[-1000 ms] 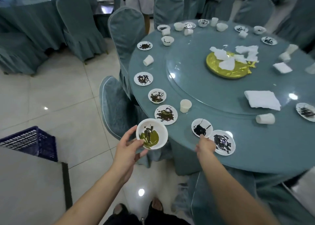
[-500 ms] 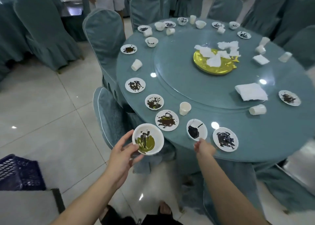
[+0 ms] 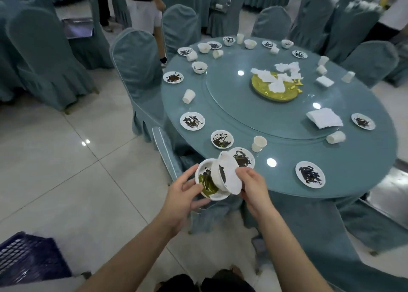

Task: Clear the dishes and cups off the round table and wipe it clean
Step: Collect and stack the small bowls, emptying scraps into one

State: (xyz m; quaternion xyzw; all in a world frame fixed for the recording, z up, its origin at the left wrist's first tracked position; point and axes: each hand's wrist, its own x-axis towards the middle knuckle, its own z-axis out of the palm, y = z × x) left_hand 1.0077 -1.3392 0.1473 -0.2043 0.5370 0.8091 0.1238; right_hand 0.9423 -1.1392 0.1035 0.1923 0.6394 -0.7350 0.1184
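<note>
Standing off the near-left rim of the round desk (image 3: 344, 165), over pale floor tile (image 3: 66, 159) that lies open to the left.

Edges and room: one covered chair (image 3: 167, 157) tucked at the rim just behind the hands; a blue crate (image 3: 28, 256) at lower left; further covered chairs ring the far side.

Left hand (image 3: 183, 197): grip curled round the rim of a white bowl (image 3: 204, 182) with green-dark residue, held off the desk edge.

Right hand (image 3: 251, 186): grip pinching a second white bowl (image 3: 228, 173), tilted steeply on edge, its lower rim inside the first bowl.

On the desk: a smeared plate (image 3: 244, 158) just behind the held bowls, a smeared bowl (image 3: 221, 138), an upright paper cup (image 3: 258, 143), a smeared plate (image 3: 310, 174) near the right, napkins (image 3: 324, 118), a gold platter (image 3: 273, 90) on the glass turntable (image 3: 242, 106).
</note>
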